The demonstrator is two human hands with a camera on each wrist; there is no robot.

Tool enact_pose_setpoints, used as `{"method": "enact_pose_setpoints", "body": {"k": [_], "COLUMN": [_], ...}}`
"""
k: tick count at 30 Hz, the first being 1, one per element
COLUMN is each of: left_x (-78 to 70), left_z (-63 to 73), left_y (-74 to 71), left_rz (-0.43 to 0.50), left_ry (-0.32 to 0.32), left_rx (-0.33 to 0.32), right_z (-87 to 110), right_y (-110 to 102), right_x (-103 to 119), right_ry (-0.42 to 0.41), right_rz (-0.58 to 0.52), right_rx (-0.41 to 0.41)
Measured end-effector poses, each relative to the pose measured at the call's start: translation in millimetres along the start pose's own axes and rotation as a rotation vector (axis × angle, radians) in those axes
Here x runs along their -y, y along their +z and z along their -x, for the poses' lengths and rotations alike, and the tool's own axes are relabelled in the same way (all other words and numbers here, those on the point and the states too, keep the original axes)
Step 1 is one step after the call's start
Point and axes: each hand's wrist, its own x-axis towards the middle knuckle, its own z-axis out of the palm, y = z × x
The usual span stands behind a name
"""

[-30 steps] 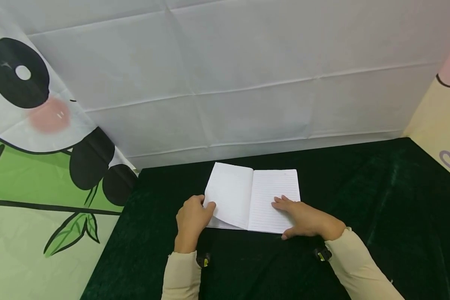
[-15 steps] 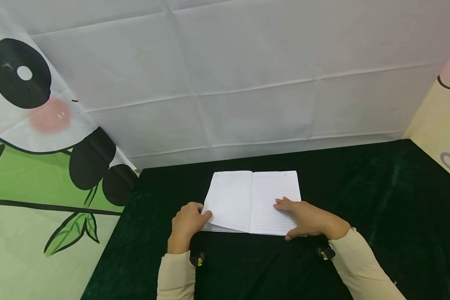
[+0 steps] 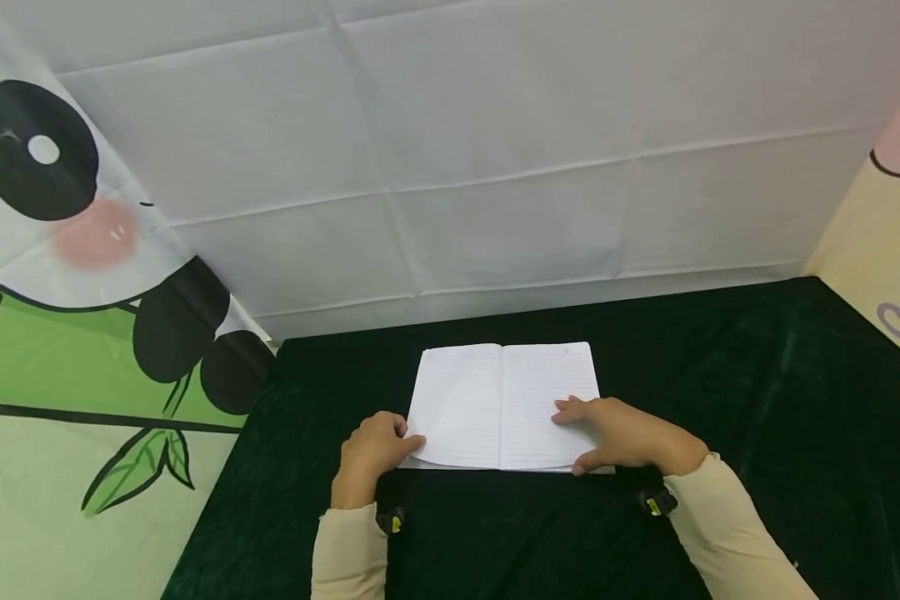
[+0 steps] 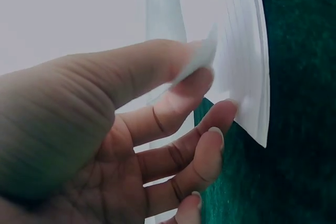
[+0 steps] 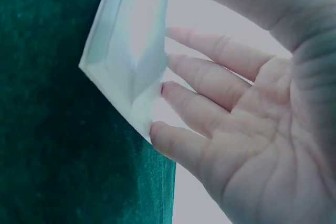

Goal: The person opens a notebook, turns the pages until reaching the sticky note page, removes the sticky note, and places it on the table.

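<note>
A notebook (image 3: 461,400) with white lined pages lies spread open on the dark green cloth. At its left edge my left hand (image 3: 373,450) pinches a page (image 4: 199,60) between thumb and forefinger, clear in the left wrist view. The other fingers of that hand are bent loosely beneath. My right hand (image 3: 624,432) rests at the notebook's right side, fingertips on the lined right page (image 3: 540,392) and thumb near the lower edge. In the right wrist view its fingers (image 5: 197,108) are fairly straight beside the lifted pages (image 5: 149,35).
Dark green velvet cloth (image 3: 720,375) covers the table around the notebook. Behind it hangs a creased white sheet (image 3: 495,225). Printed cartoon drapes stand at the left (image 3: 97,350) and right (image 3: 877,250). A small black device (image 3: 656,502) sits at each wrist.
The left page, raised and blank earlier, has come down flatter, and faint lines now show on the left side. My left hand has shifted slightly left and nearer; the right hand moved slightly right.
</note>
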Motion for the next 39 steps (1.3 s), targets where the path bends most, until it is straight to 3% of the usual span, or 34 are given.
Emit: {"method": "enact_pose_setpoints", "body": {"k": [7,17,28,33,39], "left_x": [-1.8,-0.3,4.3,5.7,7.9], "left_z": [-1.7,-2.2,-2.5,-3.9,-6.3], "left_y": [3.0,1.7,1.3,3.5,7.2], "left_rz": [0.005,-0.005,0.009,0.014,0.035], "left_ry": [0.010,-0.004,0.012,-0.022,-0.042], "left_rx": [-0.005,-0.013,-0.019,-0.025,-0.053], "right_z": [0.6,-2.3,-1.7,-2.0,-2.6], "right_y": [-8,-7,-8,-7,-4], "right_x": [0,2,-1,-3,-2], "right_ry": [-0.052,-0.006,-0.029,-0.037,-0.033], "right_rz": [-0.067,-0.012,-0.055,-0.053,-0.021], "right_rx": [-0.020,-0.069,-0.067,-0.059,-0.108]}}
